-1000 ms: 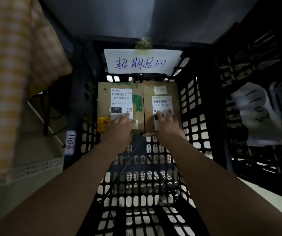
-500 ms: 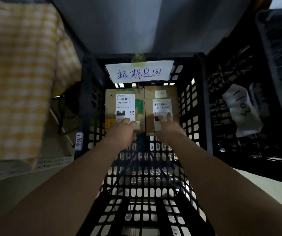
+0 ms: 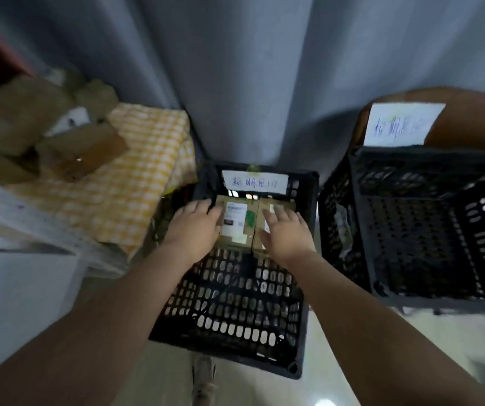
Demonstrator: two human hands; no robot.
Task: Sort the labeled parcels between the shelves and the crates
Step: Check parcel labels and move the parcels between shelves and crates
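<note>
Two brown cardboard parcels lie side by side at the far end of a black slatted crate (image 3: 229,306). The left parcel (image 3: 236,222) carries a white shipping label with a green patch. The right parcel (image 3: 264,218) is mostly hidden. My left hand (image 3: 195,227) hovers over the left edge of the left parcel, fingers spread and relaxed. My right hand (image 3: 286,230) hovers over the right parcel with straight fingers. Whether either hand touches a parcel is unclear. A white handwritten sign (image 3: 255,182) is fixed to the crate's far wall.
A second black crate (image 3: 428,224) stands to the right, a white sign (image 3: 399,124) behind it. At the left, a shelf holds a yellow checked cloth (image 3: 135,183) and several brown boxes (image 3: 44,136). A grey curtain (image 3: 250,77) hangs behind.
The view has pulled back and up, revealing the shelf boxes and the second crate. Both hands have lifted off the parcels' near edges and spread open above them. The parcels stay in place.
</note>
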